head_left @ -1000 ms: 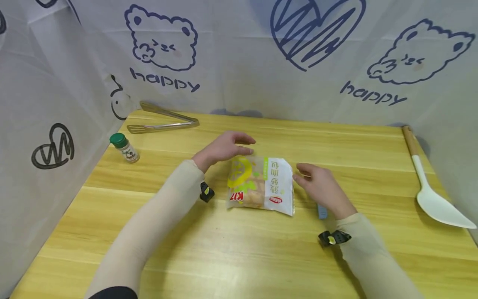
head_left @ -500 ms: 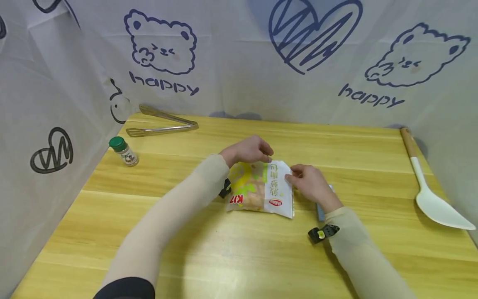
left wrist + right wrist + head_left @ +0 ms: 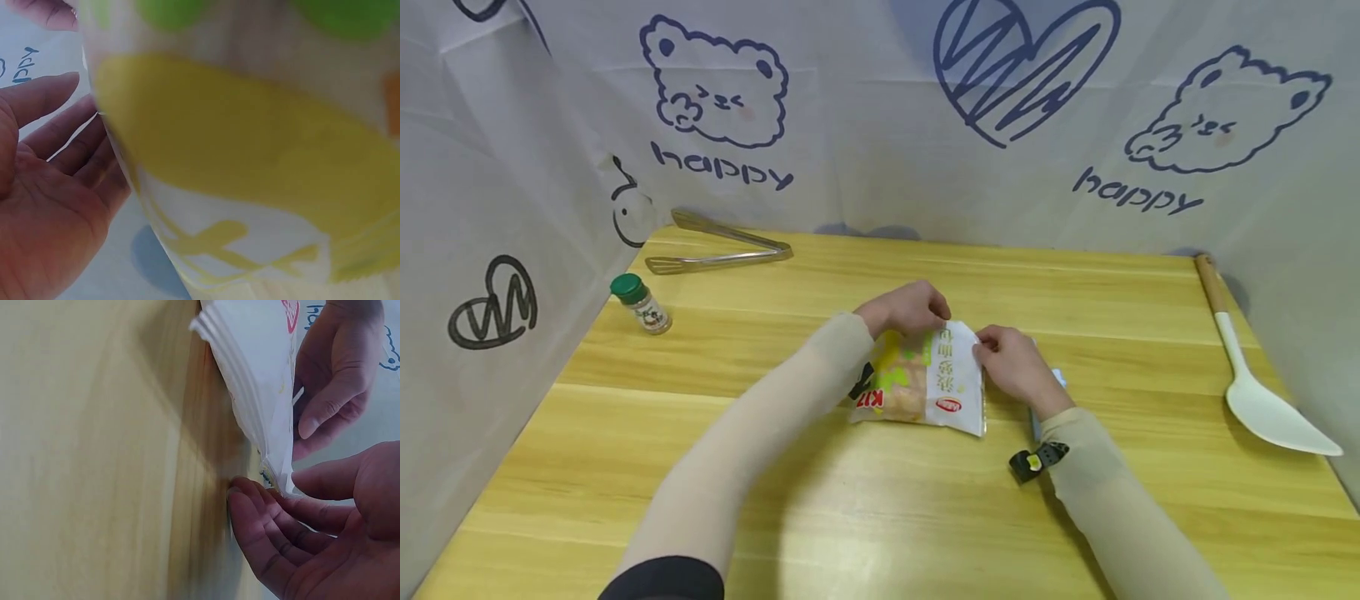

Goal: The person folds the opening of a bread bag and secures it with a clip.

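A bag of bread, clear and white with yellow and green print, lies on the wooden table between both hands. At its upper right corner, the right hand pinches the white edge between thumb and fingers, as the right wrist view shows at the bag's crimped end. The left hand reaches over the bag's far edge. In the left wrist view, that hand's relaxed fingers pass behind the bag's edge, while its thumb stands just off the film. The bag's printed front fills most of that view.
Metal tongs lie at the back left, near a green-capped seasoning jar. A white ladle-like spoon with a wooden handle end lies at the right. Partly hidden under the right wrist is a small light-blue item. Printed cloth encloses the table.
The left hand has moved right along the bag's far edge towards its upper right corner. The right hand has come in from the right and taken hold of that corner.
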`<state>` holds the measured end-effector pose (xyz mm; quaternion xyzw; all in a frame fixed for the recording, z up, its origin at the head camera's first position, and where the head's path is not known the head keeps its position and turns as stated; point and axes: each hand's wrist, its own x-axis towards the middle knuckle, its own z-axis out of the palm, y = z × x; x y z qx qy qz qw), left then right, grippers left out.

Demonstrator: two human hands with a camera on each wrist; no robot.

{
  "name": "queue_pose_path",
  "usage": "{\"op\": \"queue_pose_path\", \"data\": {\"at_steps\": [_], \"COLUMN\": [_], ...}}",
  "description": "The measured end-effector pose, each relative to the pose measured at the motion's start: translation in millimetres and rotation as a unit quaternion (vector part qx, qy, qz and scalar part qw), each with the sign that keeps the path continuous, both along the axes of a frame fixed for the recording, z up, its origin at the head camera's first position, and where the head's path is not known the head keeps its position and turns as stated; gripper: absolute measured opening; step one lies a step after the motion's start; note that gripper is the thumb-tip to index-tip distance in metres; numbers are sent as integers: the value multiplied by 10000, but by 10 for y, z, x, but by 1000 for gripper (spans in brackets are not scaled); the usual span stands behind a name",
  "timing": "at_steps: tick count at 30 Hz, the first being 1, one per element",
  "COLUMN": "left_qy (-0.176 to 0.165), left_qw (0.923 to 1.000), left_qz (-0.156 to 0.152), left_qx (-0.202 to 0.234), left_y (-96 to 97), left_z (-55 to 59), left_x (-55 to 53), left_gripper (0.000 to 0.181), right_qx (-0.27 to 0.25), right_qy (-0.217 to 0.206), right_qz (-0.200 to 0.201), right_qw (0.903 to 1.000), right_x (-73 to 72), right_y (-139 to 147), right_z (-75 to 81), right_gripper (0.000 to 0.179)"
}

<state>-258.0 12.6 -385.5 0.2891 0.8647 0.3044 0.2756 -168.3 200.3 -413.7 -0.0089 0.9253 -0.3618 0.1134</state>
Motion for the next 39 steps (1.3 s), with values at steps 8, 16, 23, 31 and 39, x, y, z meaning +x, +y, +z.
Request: {"op": "queue_pose_path", "data": {"at_steps": [8, 16, 23, 31, 39], "left_qy": [241, 289, -14, -178, -42], "left_qw": [9995, 9996, 9988, 9939, 9820], "left_qz": [-105, -6, -19, 141, 369], "left_qx": [-197, 37, 489, 1077, 1854], "left_y": [-9, -39, -104, -243, -303], "left_z": [-41, 7, 31, 70, 175], "left_x": [-10, -3, -12, -28, 46], "left_gripper": [21, 11, 7, 11, 14], "right_qx": [-33, -87, -120, -262, -573], "right_qy": [-135, 65, 264, 721, 1423], "right_qz": [-77, -165, -231, -322, -432], "right_qw": [9999, 9998, 9993, 9965, 9872], "right_x": [-31, -45, -32, -3, 52], "right_y": [-10, -32, -29, -37, -31], "right_z": [20, 48, 89, 201, 397], "right_gripper": [31, 25, 22, 19, 19]}}
